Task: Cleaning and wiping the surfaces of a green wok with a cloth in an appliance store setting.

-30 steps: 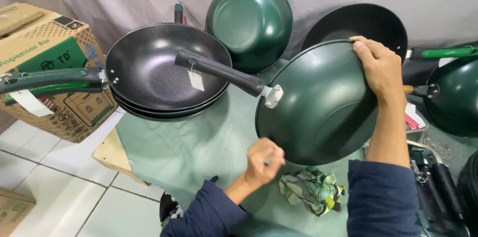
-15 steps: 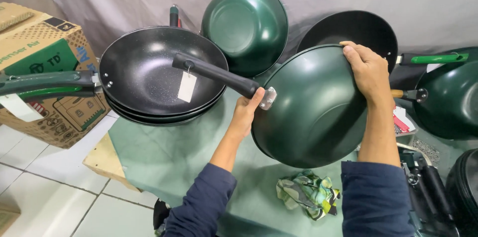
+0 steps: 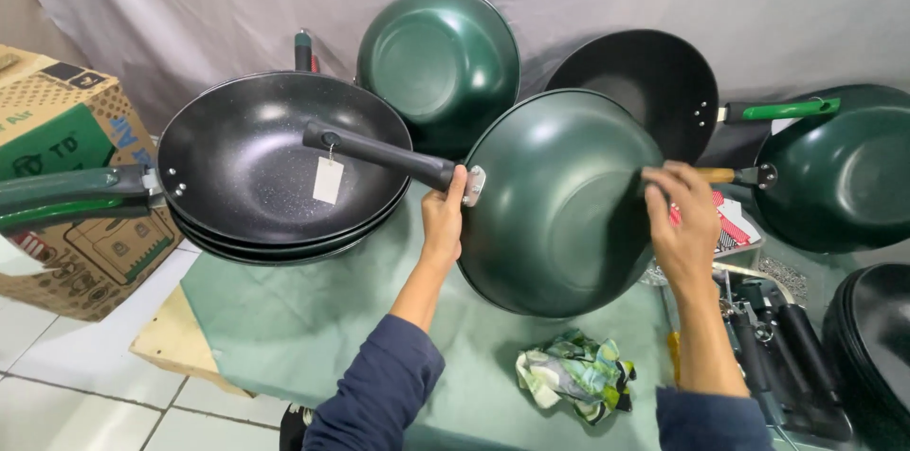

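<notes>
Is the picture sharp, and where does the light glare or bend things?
Head view: mostly sharp; soft sheen on the green wok that the left hand and right hand grip; pale highlights in the black woks; wide lens bows the box at the edge.

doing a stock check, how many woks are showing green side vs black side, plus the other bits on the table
Woks showing green: 3 (held wok, one leaning on the backdrop, one at right)
Woks showing black: 3 at least (left stack's top wok, one leaning behind, one at the right edge)
Crumpled cloth: 1
Cardboard box: 1
Total: 8

The left hand holds the held wok's handle base; the right hand holds its rim.
</notes>
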